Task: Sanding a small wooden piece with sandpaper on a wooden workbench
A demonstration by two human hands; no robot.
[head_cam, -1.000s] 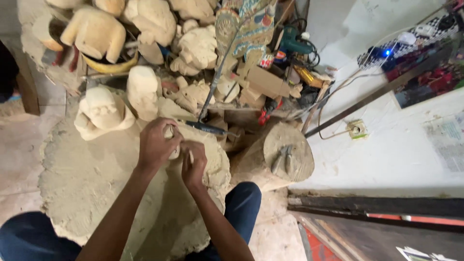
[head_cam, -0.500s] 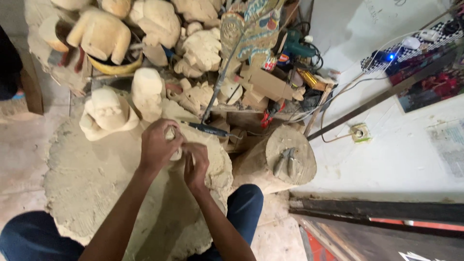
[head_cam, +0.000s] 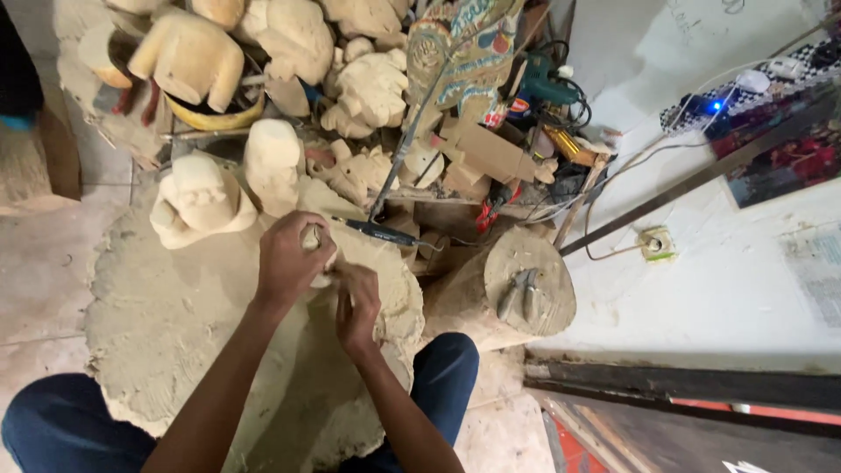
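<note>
Nestling inside left hand (head_cam: 289, 260): small wood piece (head_cam: 312, 238).

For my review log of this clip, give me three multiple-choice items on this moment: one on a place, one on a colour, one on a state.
1. Where does the pair of pliers lie?
A. On top of the log stump
B. In the person's lap
C. On the white wall

2. What colour are the trousers?
A. Red
B. Dark blue
C. White

3. What is the left hand doing?
A. Resting flat and open on the floor
B. Gripping a small pale wood piece
C. Holding the green power drill

Answers:
1 A, the pliers rest on the stump's flat cut face.
2 B, both knees at the bottom edge show dark blue cloth.
3 B, the left hand's fingers curl round the pale piece, with the right hand close beside it.
</note>
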